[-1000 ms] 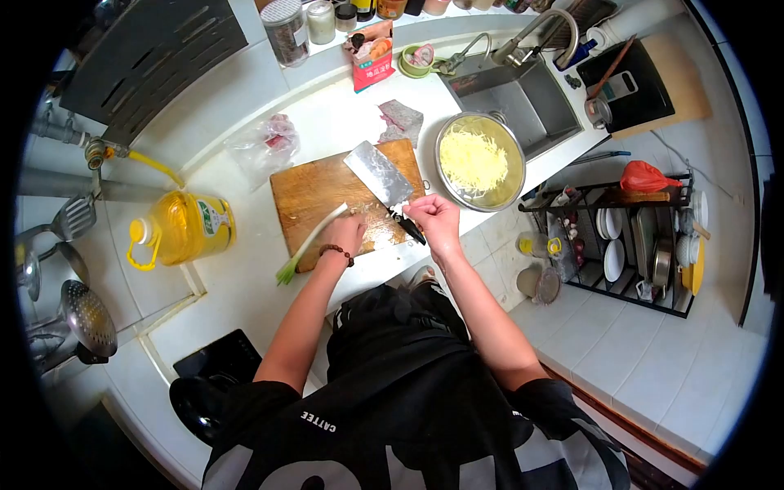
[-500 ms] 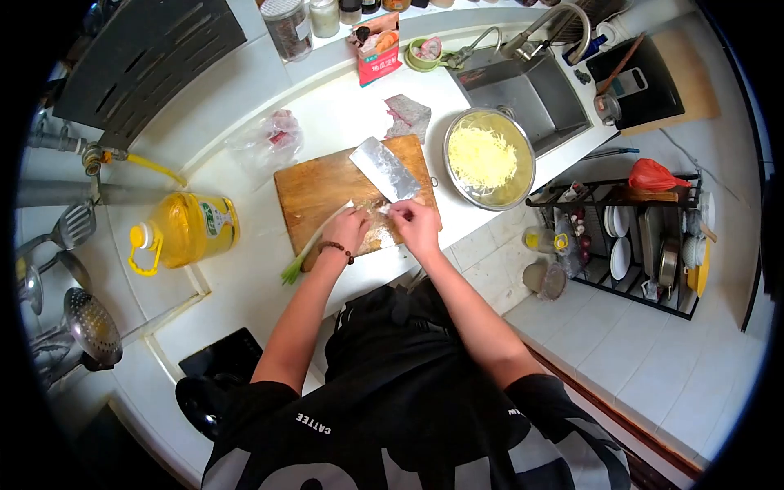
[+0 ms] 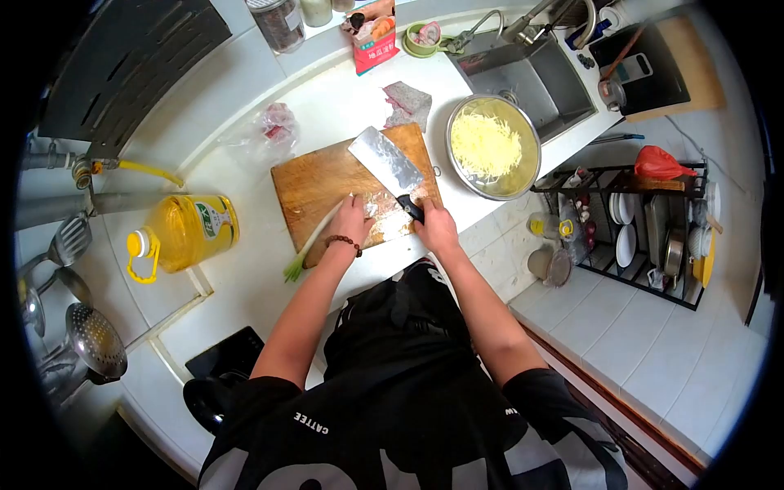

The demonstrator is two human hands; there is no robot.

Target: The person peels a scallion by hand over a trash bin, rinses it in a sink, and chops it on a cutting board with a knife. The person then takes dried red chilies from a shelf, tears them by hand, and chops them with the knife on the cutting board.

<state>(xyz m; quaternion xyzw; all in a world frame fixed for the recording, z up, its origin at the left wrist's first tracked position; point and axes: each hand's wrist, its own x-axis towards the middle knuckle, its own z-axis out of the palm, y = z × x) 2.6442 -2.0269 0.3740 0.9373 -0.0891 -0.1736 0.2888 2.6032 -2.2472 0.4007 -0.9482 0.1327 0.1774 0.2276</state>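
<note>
A cleaver [image 3: 385, 162] lies across the upper right part of the wooden cutting board [image 3: 314, 180], its black handle pointing toward me. My right hand [image 3: 435, 226] is closed around that handle. On the board's left half, my left hand [image 3: 351, 222], with a beaded bracelet at the wrist, has its fingers closed on a scallion [image 3: 314, 237]. The scallion's green end hangs past the board's near left edge. Small white chopped bits [image 3: 377, 202] lie between my hands, some against my left fingers.
A metal bowl of pale yellow shreds [image 3: 486, 145] stands right of the board, near the sink [image 3: 531, 82]. Behind the board lie a plastic bag [image 3: 273, 131] and a grey-pink piece [image 3: 407, 104]. An oil jug [image 3: 192, 231] stands at the left.
My right hand has left the white bits by my left hand, moved right and taken the cleaver's handle. My left hand stays at the scallion.
</note>
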